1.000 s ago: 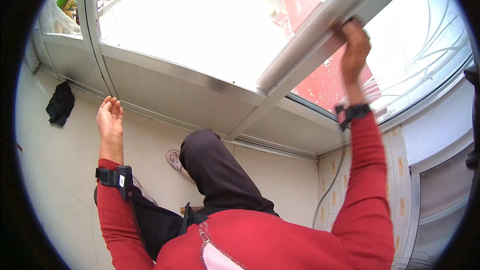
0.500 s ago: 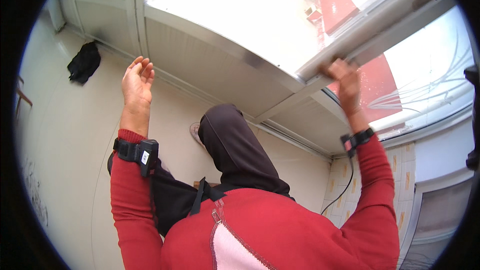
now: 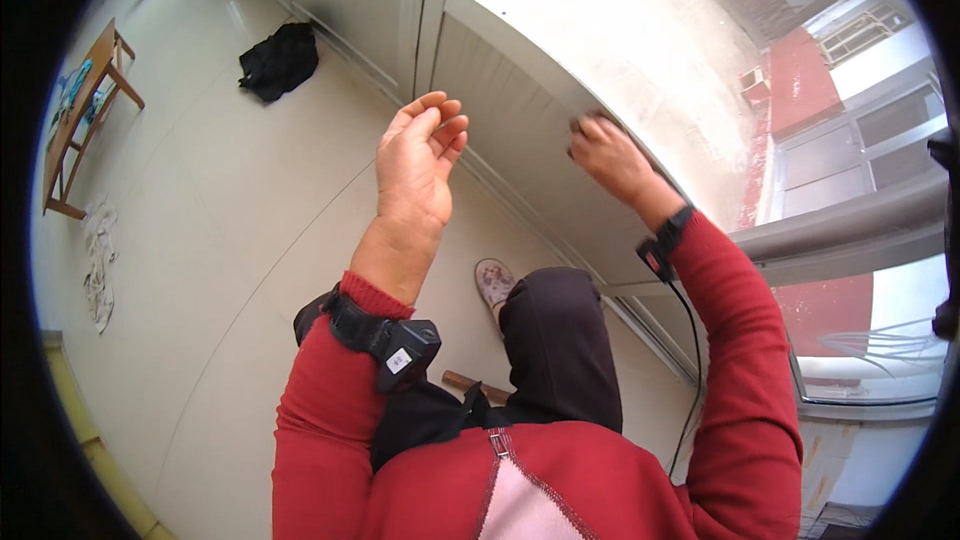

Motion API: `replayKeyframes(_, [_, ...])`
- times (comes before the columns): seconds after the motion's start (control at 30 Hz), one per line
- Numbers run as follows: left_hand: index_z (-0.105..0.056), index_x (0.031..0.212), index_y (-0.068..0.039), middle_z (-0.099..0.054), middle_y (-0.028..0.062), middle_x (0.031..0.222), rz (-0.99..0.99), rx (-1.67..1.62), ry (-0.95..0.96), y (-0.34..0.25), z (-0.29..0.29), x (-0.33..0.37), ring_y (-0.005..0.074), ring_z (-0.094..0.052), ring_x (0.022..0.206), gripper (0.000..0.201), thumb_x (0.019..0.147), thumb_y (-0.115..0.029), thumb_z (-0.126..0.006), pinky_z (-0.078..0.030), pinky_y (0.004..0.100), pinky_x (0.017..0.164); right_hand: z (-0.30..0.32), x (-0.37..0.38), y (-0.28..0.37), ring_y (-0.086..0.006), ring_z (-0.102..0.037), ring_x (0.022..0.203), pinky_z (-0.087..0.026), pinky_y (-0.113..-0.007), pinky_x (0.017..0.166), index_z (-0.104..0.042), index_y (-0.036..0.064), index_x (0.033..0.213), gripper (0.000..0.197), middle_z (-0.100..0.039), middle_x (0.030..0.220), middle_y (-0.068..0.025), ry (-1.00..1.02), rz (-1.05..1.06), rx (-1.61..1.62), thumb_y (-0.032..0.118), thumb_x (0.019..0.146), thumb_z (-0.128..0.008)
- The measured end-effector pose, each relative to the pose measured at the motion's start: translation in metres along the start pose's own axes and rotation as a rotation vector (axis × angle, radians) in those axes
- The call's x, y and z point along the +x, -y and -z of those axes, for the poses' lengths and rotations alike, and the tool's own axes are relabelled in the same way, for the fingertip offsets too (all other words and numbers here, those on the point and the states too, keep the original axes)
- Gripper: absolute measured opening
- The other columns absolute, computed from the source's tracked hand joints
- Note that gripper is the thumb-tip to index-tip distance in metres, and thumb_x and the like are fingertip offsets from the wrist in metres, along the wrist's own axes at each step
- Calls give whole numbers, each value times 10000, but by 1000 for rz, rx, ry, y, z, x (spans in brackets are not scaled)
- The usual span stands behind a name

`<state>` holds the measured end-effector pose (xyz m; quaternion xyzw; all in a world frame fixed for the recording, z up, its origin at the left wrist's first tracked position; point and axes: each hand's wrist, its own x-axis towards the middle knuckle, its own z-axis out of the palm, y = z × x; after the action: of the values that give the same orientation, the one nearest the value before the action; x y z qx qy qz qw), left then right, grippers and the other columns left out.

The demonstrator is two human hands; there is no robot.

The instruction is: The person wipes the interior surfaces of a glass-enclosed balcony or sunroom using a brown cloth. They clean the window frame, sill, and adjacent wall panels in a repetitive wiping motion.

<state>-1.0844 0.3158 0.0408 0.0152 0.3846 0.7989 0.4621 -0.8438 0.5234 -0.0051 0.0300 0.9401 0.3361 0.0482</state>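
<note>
My left hand (image 3: 417,162) is raised over the floor, palm turned up, fingers loosely bent and apart, with nothing in it. In front of the grey lower panel (image 3: 500,90) of the door, my right hand (image 3: 612,160) has its fingers curled in. Something small and dark shows at those fingertips, too blurred to name. Whether this hand touches the panel cannot be made out. Each wrist has a black strapped device, the left device (image 3: 385,340) being larger and the right device (image 3: 660,248) having a cable.
A black cloth (image 3: 280,62) lies on the pale tiled floor (image 3: 250,210) near the panels. At the left stand a wooden bench (image 3: 85,110) with cloths on it and, below, a whitish cloth (image 3: 100,260). Glass and a metal frame (image 3: 830,235) rise at the right.
The view has turned left, bringing the bench into sight. My right hand has come away from the metal window frame to the panel's front. My left hand stays raised with its palm up.
</note>
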Motion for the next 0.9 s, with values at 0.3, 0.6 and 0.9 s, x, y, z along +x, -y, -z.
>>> replayKeyframes(0.3, [-603, 1206, -32, -662, 104, 1141, -53, -11, -41, -18, 14, -2, 200, -638, 1033, 203, 1033, -68, -502, -540, 365, 946, 4, -24, -2, -240, -402, 1429, -337, -404, 1220, -651, 141, 1239, 387, -564, 1358, -11, -117, -174, 91, 104, 854, -633])
replayKeyframes(0.6, [-601, 1210, -15, -658, 117, 1155, -49, -54, -42, -31, 20, -13, 218, -636, 1054, 206, 1034, -63, -506, -539, 376, 961, 22, -124, 22, -259, -427, 1415, -367, -418, 1186, -624, 102, 1289, 442, -547, 1420, -27, 64, -163, 85, 107, 847, -601])
replayKeyframes(0.9, [-596, 1215, 5, -653, 132, 1166, -67, -23, -73, -31, 13, -14, 223, -635, 1053, 206, 1039, -66, -514, -535, 376, 978, -32, 107, -14, -256, -462, 1345, -345, -372, 1199, -685, 103, 1120, 282, -593, 1268, -32, -242, -98, -83, 81, 847, -619])
